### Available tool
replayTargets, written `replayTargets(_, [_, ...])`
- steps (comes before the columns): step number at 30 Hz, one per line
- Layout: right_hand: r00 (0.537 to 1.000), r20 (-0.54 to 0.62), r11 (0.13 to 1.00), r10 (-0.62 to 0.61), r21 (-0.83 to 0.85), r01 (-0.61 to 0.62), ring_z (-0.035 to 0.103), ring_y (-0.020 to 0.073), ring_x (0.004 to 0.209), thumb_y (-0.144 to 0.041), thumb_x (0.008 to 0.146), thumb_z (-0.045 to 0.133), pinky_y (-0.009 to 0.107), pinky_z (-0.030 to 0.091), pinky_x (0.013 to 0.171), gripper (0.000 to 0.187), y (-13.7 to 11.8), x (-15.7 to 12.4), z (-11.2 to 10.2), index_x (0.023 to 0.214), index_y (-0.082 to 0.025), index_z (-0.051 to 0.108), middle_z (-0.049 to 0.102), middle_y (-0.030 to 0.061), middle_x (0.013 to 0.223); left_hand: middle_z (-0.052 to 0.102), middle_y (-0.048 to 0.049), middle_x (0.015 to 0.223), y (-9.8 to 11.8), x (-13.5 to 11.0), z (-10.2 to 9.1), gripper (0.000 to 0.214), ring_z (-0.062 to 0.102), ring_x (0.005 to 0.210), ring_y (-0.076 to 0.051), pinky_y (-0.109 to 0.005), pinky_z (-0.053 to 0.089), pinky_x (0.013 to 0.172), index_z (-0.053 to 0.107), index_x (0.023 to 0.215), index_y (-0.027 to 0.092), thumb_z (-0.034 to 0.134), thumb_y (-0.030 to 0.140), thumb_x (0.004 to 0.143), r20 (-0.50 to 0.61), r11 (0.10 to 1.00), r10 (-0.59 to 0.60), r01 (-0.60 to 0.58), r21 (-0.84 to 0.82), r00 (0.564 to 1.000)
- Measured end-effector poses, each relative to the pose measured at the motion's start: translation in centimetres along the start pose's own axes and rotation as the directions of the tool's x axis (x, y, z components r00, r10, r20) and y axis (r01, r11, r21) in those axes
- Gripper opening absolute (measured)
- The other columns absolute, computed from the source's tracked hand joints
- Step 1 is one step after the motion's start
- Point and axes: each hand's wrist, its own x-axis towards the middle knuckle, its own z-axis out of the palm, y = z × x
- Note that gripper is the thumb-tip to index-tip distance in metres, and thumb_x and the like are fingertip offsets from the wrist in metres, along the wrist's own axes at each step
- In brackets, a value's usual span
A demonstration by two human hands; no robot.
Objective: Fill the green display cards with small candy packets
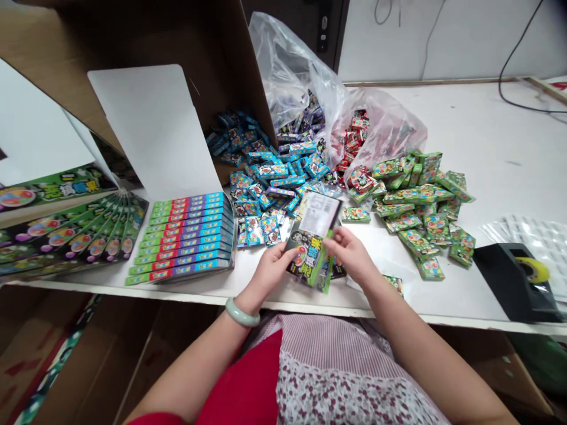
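Observation:
Both my hands are at a flat printed packet [305, 257] above the table's front edge. It has a black and green front with coloured balls, and a pale panel at its top. My left hand [271, 268] pinches its left side, thumb on the front. At its right edge, my right hand [352, 254] has its fingers closed on it. Just behind lie loose blue packs [270, 227] and a single green pack [355, 214]. Part of another green pack [394, 284] shows beside my right forearm.
At left stands an open display box [183, 239] filled with rows of coloured packs, beside fanned printed cards [88, 230]. A cardboard carton [230, 53] spills blue packs. Plastic bags [305, 71] hold purple and red packs. Green packs [425, 206] and a tape dispenser [516, 283] are at right.

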Motion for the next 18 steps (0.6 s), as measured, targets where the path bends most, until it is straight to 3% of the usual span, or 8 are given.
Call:
replayTargets(3, [0.979,0.175,0.994,0.104,0.009,-0.107,0.066,0.0211,0.082,-0.043,0.062,0.078,0.038,0.053,0.079,0.04,1.3,-0.9,0.9,0.091,-0.022,0.061,0.071,0.0021,0.089,0.07,-0.0027,0.077,-0.8,-0.2,0.3,0.031,0.061,0.069,-0.016,-0.027,0.048,0.067,0.068,0.085,0.014,0.072,0.042,0.073,-0.026,0.992,-0.037,0.034,-0.119,0.999])
replayTargets(7, [0.971,0.2,0.991,0.129,0.016,-0.135,0.067,0.0233,0.085,-0.044,0.063,0.078,0.043,0.052,0.085,0.038,3.2,-2.1,1.1,0.089,-0.022,0.063,0.072,0.0028,0.088,0.071,-0.0043,0.082,-0.7,0.1,0.6,0.038,0.064,0.069,-0.015,-0.026,0.05,0.065,0.067,0.089,0.016,0.074,0.048,0.07,0.11,0.925,-0.144,0.173,-0.339,0.983])
replayTargets(12, [0.93,0.265,0.966,0.256,-0.115,-0.233,0.066,0.0223,0.072,-0.041,0.062,0.079,0.04,0.054,0.072,0.032,3.9,-3.3,0.5,0.081,-0.02,0.063,0.071,0.0031,0.08,0.072,-0.0054,0.095,0.8,1.6,0.9,0.033,0.066,0.085,-0.018,-0.028,0.051,0.076,0.066,0.095,0.015,0.074,0.038,0.073,-0.016,0.924,0.01,-0.016,-0.382,1.0])
replayTargets(15, [0.944,0.29,0.988,0.155,-0.042,-0.149,0.066,0.0219,0.088,-0.038,0.065,0.078,0.039,0.052,0.083,0.036,2.4,-3.2,-0.4,0.093,-0.021,0.063,0.071,0.0047,0.096,0.072,-0.0046,0.096,1.1,1.6,1.4,0.031,0.066,0.087,-0.017,-0.028,0.051,0.077,0.065,0.099,0.016,0.071,0.036,0.076,-0.058,0.934,0.05,-0.067,-0.352,0.997])
replayTargets(18, [0.992,0.126,1.0,-0.001,0.013,0.0,0.064,0.0193,0.089,-0.035,0.066,0.078,0.035,0.052,0.082,0.036,0.4,-2.6,-1.4,0.096,-0.024,0.06,0.069,0.0027,0.094,0.072,-0.0048,0.096,0.9,0.7,2.0,0.029,0.066,0.086,-0.017,-0.027,0.05,0.078,0.066,0.099,0.016,0.071,0.035,0.077,-0.016,0.955,0.05,-0.052,-0.292,0.999])
